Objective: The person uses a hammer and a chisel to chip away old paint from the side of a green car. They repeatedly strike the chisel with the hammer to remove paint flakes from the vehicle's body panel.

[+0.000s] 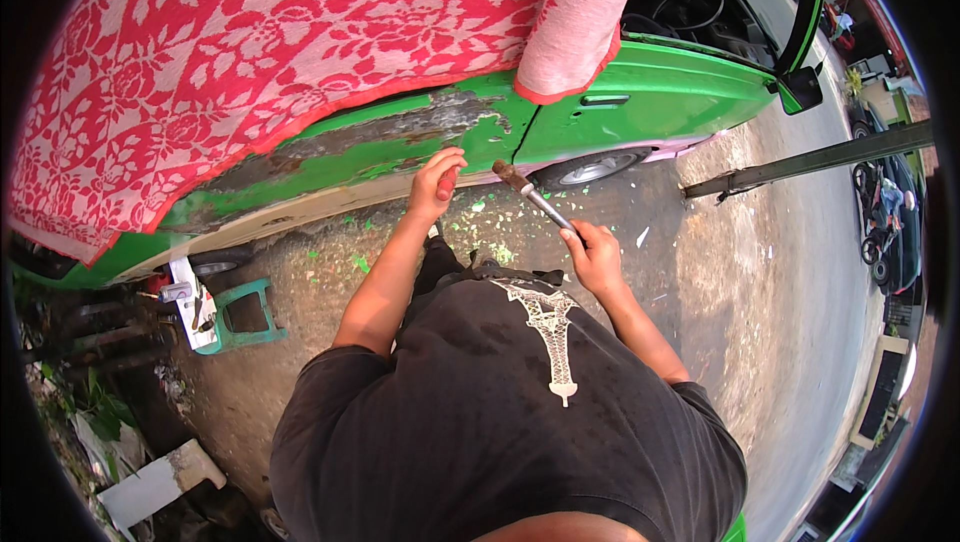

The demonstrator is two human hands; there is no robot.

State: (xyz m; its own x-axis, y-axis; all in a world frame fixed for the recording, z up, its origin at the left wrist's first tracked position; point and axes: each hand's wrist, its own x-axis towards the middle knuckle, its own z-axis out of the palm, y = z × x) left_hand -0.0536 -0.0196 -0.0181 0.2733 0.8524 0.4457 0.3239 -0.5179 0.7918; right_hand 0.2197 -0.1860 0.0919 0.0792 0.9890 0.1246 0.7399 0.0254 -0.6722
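My left hand [436, 178] is closed round a red-handled tool [447, 183], held up close to the car's side. Its working end cannot be made out. In my right hand [598, 258] is a hammer [545, 205] with a metal shaft. The rusty brown hammer head [511, 176] points up and left, towards the car and apart from the left hand. Just beyond both hands stands a green car [665, 92]. Its lower side has a long stripped patch [390, 129], grey and brown with ragged paint edges.
A red and pink floral blanket [300, 52] covers much of the car. Green paint flakes [480, 227] litter the ground. A green stool [247, 314] bearing tools stands at the left. A post [810, 159] leans in from the right, near parked motorcycles [872, 227].
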